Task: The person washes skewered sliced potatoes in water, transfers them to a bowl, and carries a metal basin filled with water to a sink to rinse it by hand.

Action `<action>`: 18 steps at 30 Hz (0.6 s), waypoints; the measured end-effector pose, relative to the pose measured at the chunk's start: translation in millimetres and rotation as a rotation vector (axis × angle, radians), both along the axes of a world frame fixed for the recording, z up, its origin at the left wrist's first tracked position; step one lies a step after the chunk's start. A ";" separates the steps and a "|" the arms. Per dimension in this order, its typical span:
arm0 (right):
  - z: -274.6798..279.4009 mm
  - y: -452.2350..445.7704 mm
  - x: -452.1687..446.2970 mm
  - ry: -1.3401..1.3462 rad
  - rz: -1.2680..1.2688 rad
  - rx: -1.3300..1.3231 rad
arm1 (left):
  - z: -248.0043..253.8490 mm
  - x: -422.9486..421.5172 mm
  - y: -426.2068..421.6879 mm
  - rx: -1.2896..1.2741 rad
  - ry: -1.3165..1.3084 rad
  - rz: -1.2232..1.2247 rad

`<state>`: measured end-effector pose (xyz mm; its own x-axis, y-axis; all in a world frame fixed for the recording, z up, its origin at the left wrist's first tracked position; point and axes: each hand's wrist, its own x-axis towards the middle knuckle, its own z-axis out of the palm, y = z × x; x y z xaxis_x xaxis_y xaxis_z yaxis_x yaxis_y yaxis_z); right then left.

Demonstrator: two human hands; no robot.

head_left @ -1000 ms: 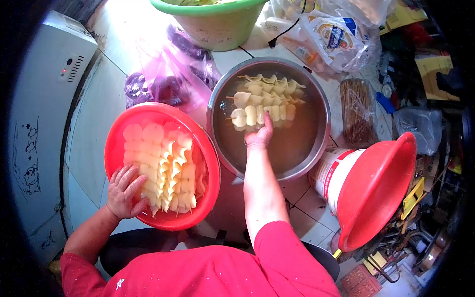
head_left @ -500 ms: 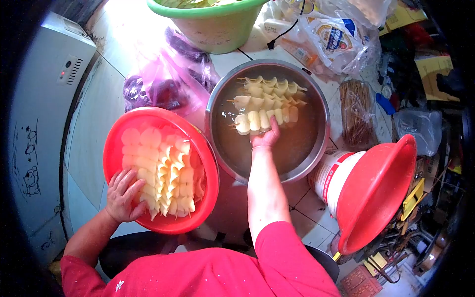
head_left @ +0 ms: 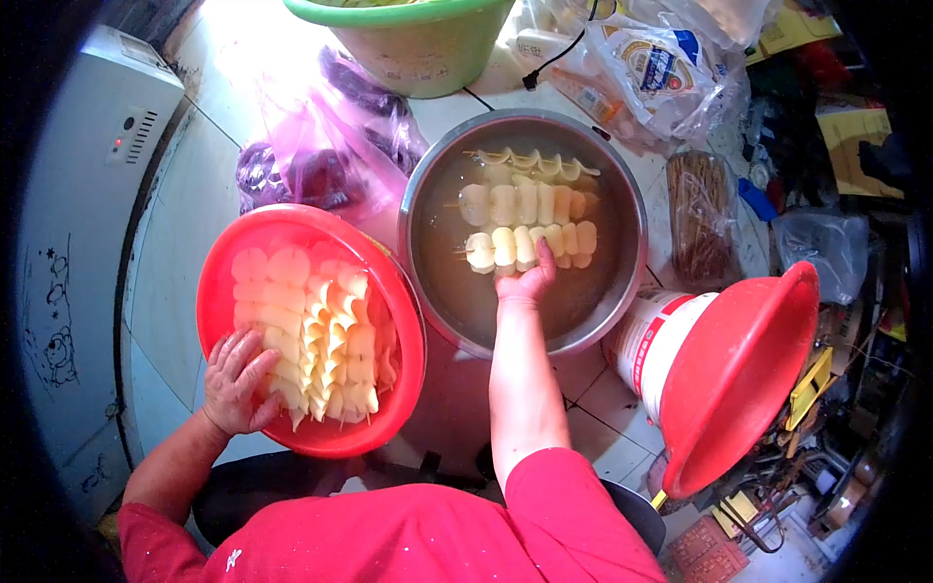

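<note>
My right hand point(head_left: 528, 279) is in the metal basin point(head_left: 415, 262), closed round the lower edge of a skewer of pale slices point(head_left: 525, 248), thumb on top. More skewers point(head_left: 528, 204) lie beyond it in cloudy water, the farthest one with wavy slices. On the left, my left hand point(head_left: 236, 381) rests with fingers spread on the near left side of the red basin point(head_left: 413, 335), touching its rim and the nearest slices. That basin holds several rows of skewered pale slices point(head_left: 335, 345), some flat and some wavy.
A green tub point(head_left: 418, 53) and a purple bag point(head_left: 335, 155) stand beyond the basins. On the right, a red basin point(head_left: 743, 379) leans on a white bucket point(head_left: 656, 335). A bundle of sticks point(head_left: 698, 219) lies near plastic bags point(head_left: 661, 78). A white appliance point(head_left: 92, 194) is at the left.
My right hand has moved slightly right and nearer me with the skewer. The middle skewer now shows flatter, rounder slices. My left hand has stayed on the red basin.
</note>
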<state>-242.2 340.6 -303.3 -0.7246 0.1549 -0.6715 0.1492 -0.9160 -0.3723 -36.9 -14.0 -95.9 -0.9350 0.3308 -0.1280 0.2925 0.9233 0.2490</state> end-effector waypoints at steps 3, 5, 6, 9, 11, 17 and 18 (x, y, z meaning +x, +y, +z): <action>-1.4 8.3 15.7 -0.035 0.009 0.004 | -0.9 0.3 0.4 0.016 0.010 0.001; 4.3 11.6 28.8 -0.002 0.033 0.013 | 1.2 -0.8 1.2 0.021 0.016 0.007; 9.2 11.3 34.2 0.033 0.029 0.004 | 3.8 -1.8 3.1 0.023 0.009 0.013; 24.2 9.6 42.8 0.107 0.046 -0.007 | 4.5 -3.2 5.0 0.037 0.008 0.023; 31.7 6.3 44.7 0.136 0.091 -0.029 | 4.2 -2.9 4.5 0.048 0.011 0.027; 23.4 -0.8 54.3 0.166 0.102 -0.118 | 5.6 -2.1 4.7 0.034 0.010 0.028; 22.1 -3.0 47.9 0.207 0.106 -0.103 | 5.7 -2.0 4.8 0.030 0.010 0.029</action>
